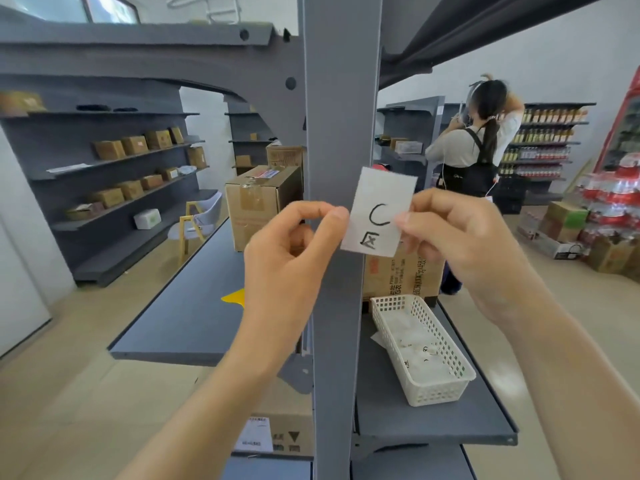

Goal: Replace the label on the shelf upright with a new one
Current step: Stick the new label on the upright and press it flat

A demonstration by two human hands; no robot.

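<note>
The white paper label [379, 211] lay against the grey metal shelf upright [341, 133], pinched by the right hand [457, 233]; the left hand [294, 240], fingertips pinched together, touched its left edge.

A white mesh basket [424, 348] sat on the grey shelf [433, 420] — a cardboard box [403, 273] just behind it, a person in an apron [474, 150] well beyond

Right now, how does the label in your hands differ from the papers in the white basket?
The label is held upright against the grey upright, pinched by the right hand with the left hand at its edge; the papers lie flat in the basket. The label's black marking reads large; theirs look small. Both are white with black handwriting.
</note>
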